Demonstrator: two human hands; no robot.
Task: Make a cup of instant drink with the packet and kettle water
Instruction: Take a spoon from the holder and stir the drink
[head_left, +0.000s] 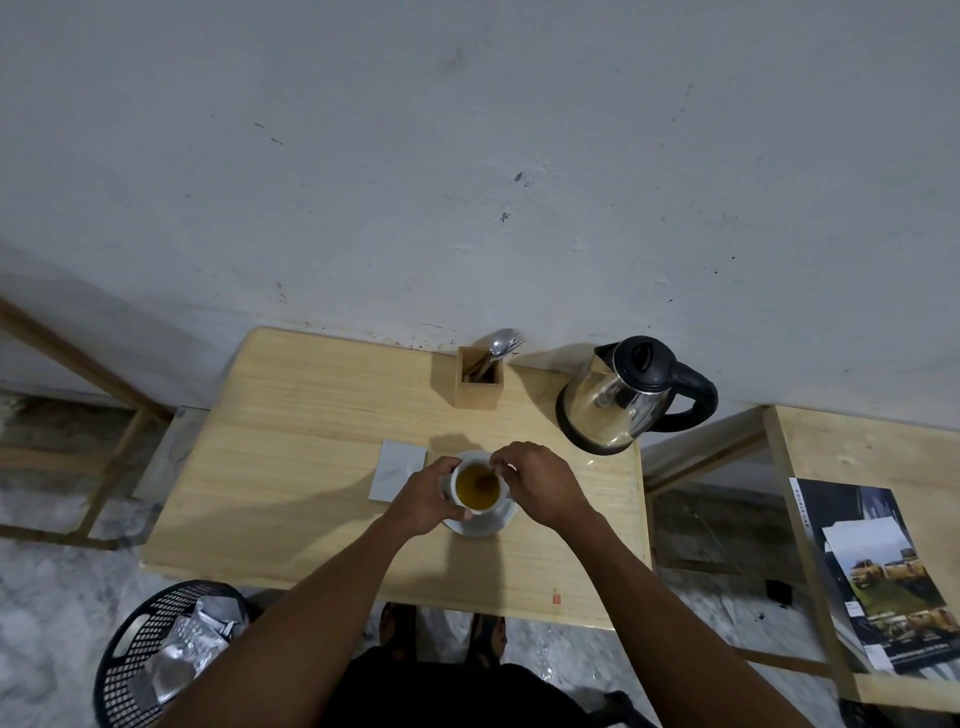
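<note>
A white cup (477, 487) full of yellow-brown liquid stands on a white saucer (488, 525) in the middle of the wooden table (291, 467). My left hand (427, 499) wraps around the cup's left side. Over the cup's right rim, my right hand (537, 483) pinches a thin spoon handle (492, 466) whose lower end dips into the liquid. A steel kettle (618, 400) with a black lid and handle stands at the table's back right, apart from both hands. Just left of the cup lies a flat grey packet (392, 475).
A wooden holder (479, 387) with a spoon and fork stands at the back edge by the wall. A black basket (156, 654) with silver wrappers sits on the floor at front left. A second wooden table (862, 467) with magazines is at the right.
</note>
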